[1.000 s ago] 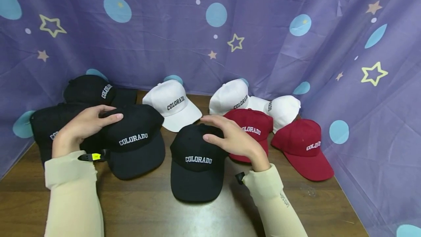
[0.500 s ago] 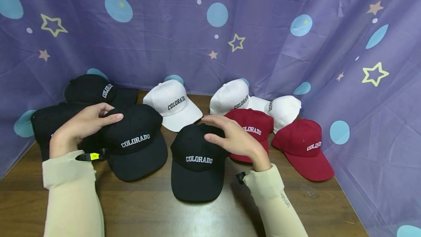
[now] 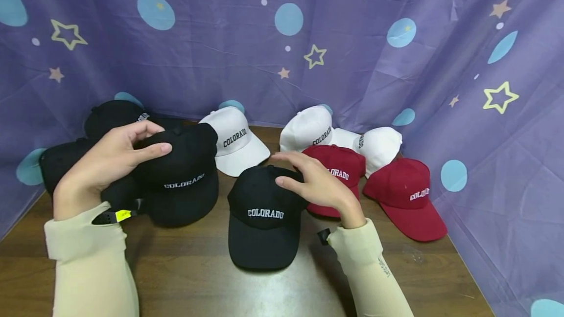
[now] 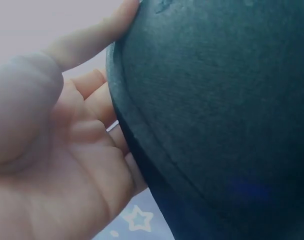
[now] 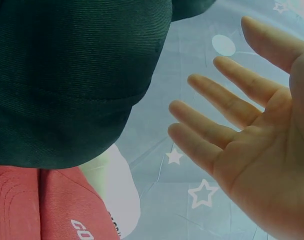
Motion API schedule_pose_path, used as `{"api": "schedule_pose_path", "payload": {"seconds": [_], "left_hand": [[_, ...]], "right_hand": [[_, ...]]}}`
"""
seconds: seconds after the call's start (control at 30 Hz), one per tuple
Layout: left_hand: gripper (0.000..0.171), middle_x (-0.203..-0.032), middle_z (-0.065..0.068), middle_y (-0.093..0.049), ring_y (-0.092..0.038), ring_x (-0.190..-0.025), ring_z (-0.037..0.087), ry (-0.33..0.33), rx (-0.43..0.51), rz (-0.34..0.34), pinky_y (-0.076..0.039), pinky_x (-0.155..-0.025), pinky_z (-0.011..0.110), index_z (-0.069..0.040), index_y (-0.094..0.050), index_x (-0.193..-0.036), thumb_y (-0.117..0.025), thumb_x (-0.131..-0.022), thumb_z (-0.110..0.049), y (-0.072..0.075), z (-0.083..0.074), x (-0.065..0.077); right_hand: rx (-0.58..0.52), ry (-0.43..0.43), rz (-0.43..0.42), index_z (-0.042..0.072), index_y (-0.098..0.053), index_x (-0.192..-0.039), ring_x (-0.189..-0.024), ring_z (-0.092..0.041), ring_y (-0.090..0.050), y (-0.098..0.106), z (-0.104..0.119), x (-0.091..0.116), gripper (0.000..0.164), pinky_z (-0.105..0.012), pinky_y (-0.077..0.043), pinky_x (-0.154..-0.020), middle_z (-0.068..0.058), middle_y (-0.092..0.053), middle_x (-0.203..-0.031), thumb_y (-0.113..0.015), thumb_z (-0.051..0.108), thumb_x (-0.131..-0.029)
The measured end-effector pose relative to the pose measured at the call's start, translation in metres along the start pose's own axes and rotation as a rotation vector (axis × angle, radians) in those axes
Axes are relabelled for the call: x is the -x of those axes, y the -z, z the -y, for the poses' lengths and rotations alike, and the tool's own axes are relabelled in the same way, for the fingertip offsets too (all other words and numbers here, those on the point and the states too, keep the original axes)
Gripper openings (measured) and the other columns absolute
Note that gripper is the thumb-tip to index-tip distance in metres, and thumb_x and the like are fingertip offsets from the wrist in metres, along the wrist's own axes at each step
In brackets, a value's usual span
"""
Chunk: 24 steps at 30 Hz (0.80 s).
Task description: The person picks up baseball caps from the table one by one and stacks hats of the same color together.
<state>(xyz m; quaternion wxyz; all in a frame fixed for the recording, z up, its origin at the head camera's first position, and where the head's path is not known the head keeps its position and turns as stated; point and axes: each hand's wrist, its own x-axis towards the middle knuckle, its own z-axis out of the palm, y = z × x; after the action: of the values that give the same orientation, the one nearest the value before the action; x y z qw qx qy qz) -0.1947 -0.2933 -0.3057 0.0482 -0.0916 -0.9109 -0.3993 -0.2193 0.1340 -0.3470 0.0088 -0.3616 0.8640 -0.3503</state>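
Note:
My left hand (image 3: 112,163) grips a black baseball cap (image 3: 189,165) by its crown, the thumb on the near side. In the left wrist view, the thumb and fingers of that hand (image 4: 74,130) meet at the edge of the dark cap (image 4: 217,100). The held cap is tilted, and its white COLORADO lettering faces me. Near my right hand (image 3: 323,187) sits another black cap (image 3: 264,238), brim toward me. The right wrist view shows the right hand (image 5: 252,130) with straight, spread fingers, apart from the black cap (image 5: 77,65).
Two more black caps (image 3: 112,116) are at the left, partly hidden. One white cap (image 3: 238,133) stands at the back; two more white caps (image 3: 308,124) are farther right. Two red caps (image 3: 403,194) lie at the right. A purple curtain (image 3: 352,87) closes off the wooden table (image 3: 185,278).
The left hand has raised the black cap slightly and tipped it, so its lettering and brim look foreshortened. The right hand and the other caps have stayed nearly still.

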Motion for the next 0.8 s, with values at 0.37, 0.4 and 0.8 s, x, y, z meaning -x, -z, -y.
{"api": "schedule_pose_path", "payload": {"seconds": [0.37, 0.4, 0.8], "left_hand": [[0.027, -0.096, 0.003, -0.068, -0.056, -0.079, 0.018, -0.109, 0.064, -0.030, -0.044, -0.067, 0.027, -0.019, -0.072, -0.122, -0.081, -0.096, -0.015, 0.002, -0.035, 0.018], [0.028, -0.095, 0.003, -0.068, -0.056, -0.077, 0.018, -0.117, 0.074, -0.025, -0.044, -0.067, 0.028, -0.019, -0.072, -0.122, -0.081, -0.096, -0.014, 0.002, -0.037, 0.019], [0.026, -0.095, 0.006, -0.069, -0.062, -0.083, 0.018, -0.303, 0.229, 0.165, -0.049, -0.072, 0.028, -0.013, -0.071, -0.119, -0.077, -0.097, -0.002, -0.019, -0.060, 0.015]], "right_hand": [[-0.009, 0.031, -0.113, 0.018, -0.057, -0.152, -0.139, -0.016, -0.053, 0.007, 0.009, 0.002, 0.054, -0.043, -0.042, -0.118, 0.005, -0.058, -0.149, -0.073, 0.032, -0.102], [-0.006, 0.035, -0.125, 0.018, -0.056, -0.152, -0.138, -0.016, -0.054, 0.008, 0.010, 0.002, 0.055, -0.042, -0.042, -0.118, 0.005, -0.058, -0.149, -0.073, 0.032, -0.102], [-0.014, 0.104, -0.196, 0.020, -0.052, -0.156, -0.135, -0.013, -0.055, 0.013, 0.021, 0.006, 0.060, -0.042, -0.045, -0.115, 0.004, -0.056, -0.151, -0.074, 0.031, -0.101]]}}
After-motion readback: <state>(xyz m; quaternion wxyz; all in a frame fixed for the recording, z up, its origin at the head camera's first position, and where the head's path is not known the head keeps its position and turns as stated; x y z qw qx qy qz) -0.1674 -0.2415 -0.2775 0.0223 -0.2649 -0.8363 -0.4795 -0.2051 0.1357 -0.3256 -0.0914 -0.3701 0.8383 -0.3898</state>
